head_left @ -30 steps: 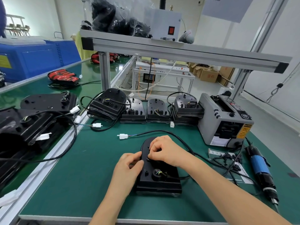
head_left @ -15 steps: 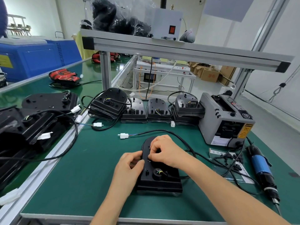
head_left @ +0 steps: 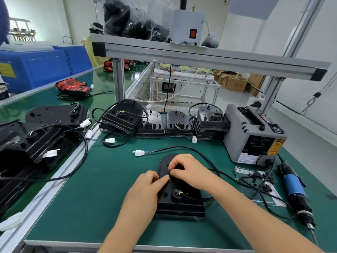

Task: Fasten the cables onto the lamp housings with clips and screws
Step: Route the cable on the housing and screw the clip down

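A black lamp housing (head_left: pixel 179 203) lies back-up on the green mat in front of me. Its black cable (head_left: pixel 184 147) loops from under my right hand to a white connector (head_left: pixel 138 153). My right hand (head_left: pixel 189 170) sits on the housing's upper half, fingers curled and pinching something small and black, probably a clip with the cable. My left hand (head_left: pixel 145 189) rests on the housing's left edge, thumb and forefinger pinching a small shiny part, likely a screw, at the fingertips of my right hand. Loose black clips (head_left: pixel 262 181) lie on a plastic bag to the right.
An electric screwdriver (head_left: pixel 295 194) lies at the right edge. A grey tape dispenser (head_left: pixel 253 134) stands behind it. A row of black housings (head_left: pixel 178 125) lines the back; more (head_left: pixel 36 136) pile up on the left. An aluminium shelf (head_left: pixel 200 55) spans overhead.
My left thumb and forefinger have moved up to meet my right fingertips on the housing. The right hand has barely shifted.
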